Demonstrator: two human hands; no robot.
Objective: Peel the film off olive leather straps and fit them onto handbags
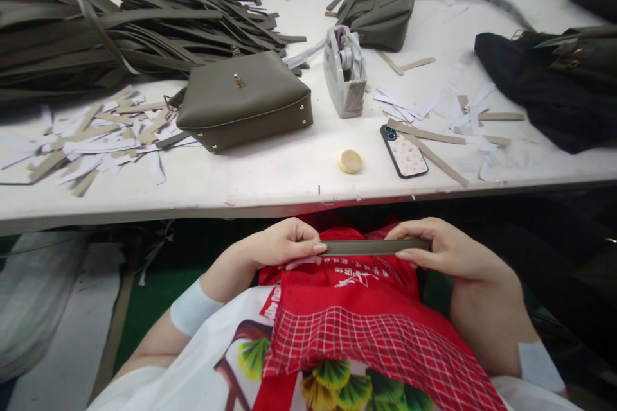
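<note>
An olive-green leather strap (pixel 369 247) stretches level between my two hands, over the red apron and just below the table edge. My left hand (pixel 286 244) pinches its left end between thumb and fingers. At the other end my right hand (pixel 431 245) grips it, thumb in front and fingers behind. Stitching runs along the strap's edge. On the table beyond lies an olive handbag (pixel 245 103) on its side, with a gold clasp and small gold studs.
A large pile of olive straps (pixel 144 26) fills the back left. Paper strips (pixel 110 135) lie scattered nearby. A tape dispenser (pixel 344 70), a round yellow tin (pixel 350 161) and a phone (pixel 405 153) stand mid-table. Another handbag (pixel 380 6) sits behind; black cloth (pixel 520 83) lies right.
</note>
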